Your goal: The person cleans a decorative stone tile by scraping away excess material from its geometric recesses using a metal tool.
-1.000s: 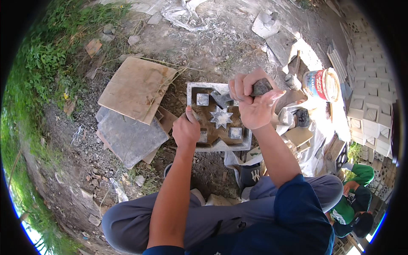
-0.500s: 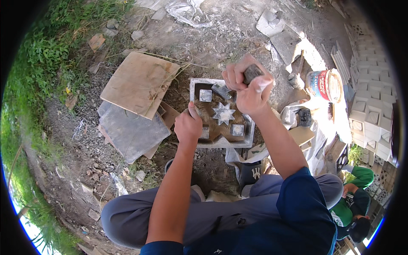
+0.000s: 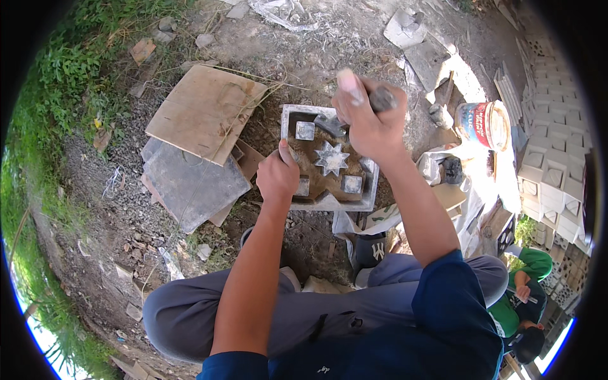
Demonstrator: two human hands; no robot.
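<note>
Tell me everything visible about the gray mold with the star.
The gray mold is squarish and shallow, with a pale, dusty rim; its material is hard to tell. A star stands at its center, with three square blocks visible toward the corners and angular pieces along the edges. Brown shows between them. It appears to lie flat on the ground. The left hand grips its left side; the right hand covers its upper right corner from view.

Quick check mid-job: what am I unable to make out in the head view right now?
All in the head view:
Dark lump: full shape, lost to motion blur and the right hand around it.
Grey frame: upper right corner, behind the right hand.
Left hand: most of its fingers, covered by the back of the hand.
Slim thing in a co-worker's hand: too small to identify.
</note>
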